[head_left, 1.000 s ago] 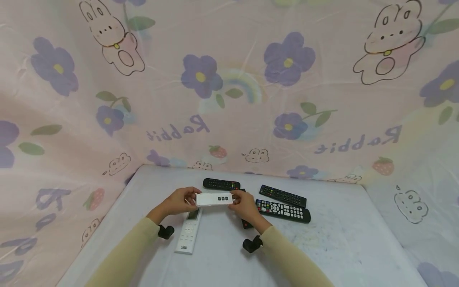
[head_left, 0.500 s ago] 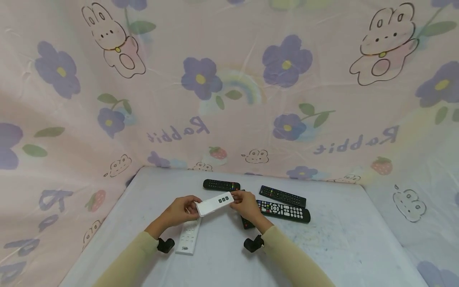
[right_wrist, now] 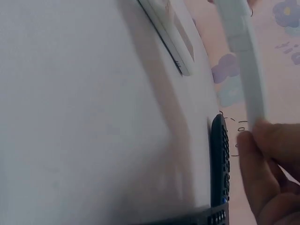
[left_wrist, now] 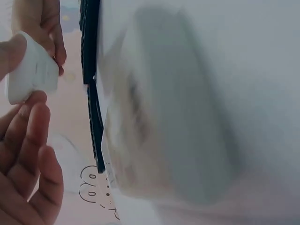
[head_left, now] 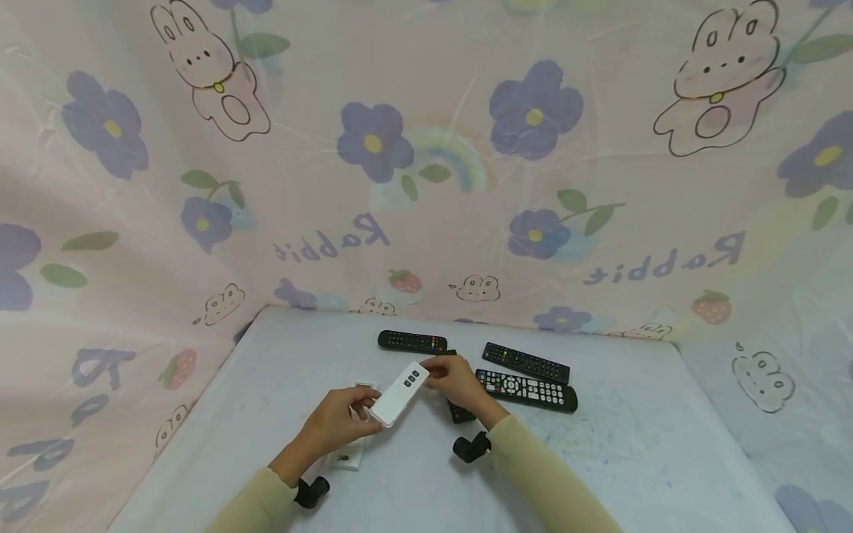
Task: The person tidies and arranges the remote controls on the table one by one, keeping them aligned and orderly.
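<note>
A white remote control (head_left: pixel 400 394) with a few dark buttons near one end is held above the table, tilted with its right end farther away. The left hand (head_left: pixel 338 420) grips its near end between thumb and fingers. At the far end, the right hand (head_left: pixel 458 381) pinches it with thumb and fingertips; that pinch also shows in the right wrist view, on the edge of the white remote (right_wrist: pixel 243 61). Below the left hand lies a second white remote (head_left: pixel 345 455) with a small display, partly hidden by that hand.
Behind the hands lies a black remote (head_left: pixel 412 342). Another black remote (head_left: pixel 460 413) is partly covered by the right hand. To the right lie a black remote (head_left: pixel 526 363) and one with white buttons (head_left: pixel 526 390). A white cloth covers the table (head_left: pixel 633 444); a patterned curtain surrounds it.
The held white remote has turned from level to slanted, its left end coming nearer and down. The left hand has moved toward the person, covering more of the lying white remote.
</note>
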A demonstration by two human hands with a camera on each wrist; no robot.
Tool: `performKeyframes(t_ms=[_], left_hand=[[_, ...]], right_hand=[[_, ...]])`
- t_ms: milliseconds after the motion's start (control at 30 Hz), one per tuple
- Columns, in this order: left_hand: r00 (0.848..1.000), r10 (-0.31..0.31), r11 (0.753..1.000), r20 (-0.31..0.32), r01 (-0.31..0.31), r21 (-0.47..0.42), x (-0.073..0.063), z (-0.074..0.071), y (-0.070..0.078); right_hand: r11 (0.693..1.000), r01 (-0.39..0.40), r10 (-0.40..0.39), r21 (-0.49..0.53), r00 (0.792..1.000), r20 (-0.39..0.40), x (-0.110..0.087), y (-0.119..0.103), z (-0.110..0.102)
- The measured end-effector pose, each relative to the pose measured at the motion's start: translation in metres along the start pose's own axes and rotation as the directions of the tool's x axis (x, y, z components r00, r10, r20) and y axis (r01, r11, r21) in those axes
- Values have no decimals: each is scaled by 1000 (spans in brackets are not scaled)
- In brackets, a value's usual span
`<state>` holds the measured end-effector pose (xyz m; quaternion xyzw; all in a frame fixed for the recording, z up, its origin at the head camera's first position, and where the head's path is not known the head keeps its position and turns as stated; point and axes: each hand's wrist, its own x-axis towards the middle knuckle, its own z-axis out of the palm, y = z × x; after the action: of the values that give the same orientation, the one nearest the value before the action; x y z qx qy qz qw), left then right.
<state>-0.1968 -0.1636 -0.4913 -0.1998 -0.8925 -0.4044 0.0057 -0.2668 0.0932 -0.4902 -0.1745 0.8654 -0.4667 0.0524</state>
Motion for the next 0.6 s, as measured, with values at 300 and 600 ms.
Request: performKeyframes(t_ms=[300, 600], left_hand=[[994, -94, 994, -48, 97, 55, -20, 8, 7], [980, -186, 959, -70, 196, 206, -31, 13, 11]], right_hand=[[996, 83, -84, 14, 992, 98, 5, -1, 9], [996, 83, -79, -16, 984, 158, 9, -6, 23]])
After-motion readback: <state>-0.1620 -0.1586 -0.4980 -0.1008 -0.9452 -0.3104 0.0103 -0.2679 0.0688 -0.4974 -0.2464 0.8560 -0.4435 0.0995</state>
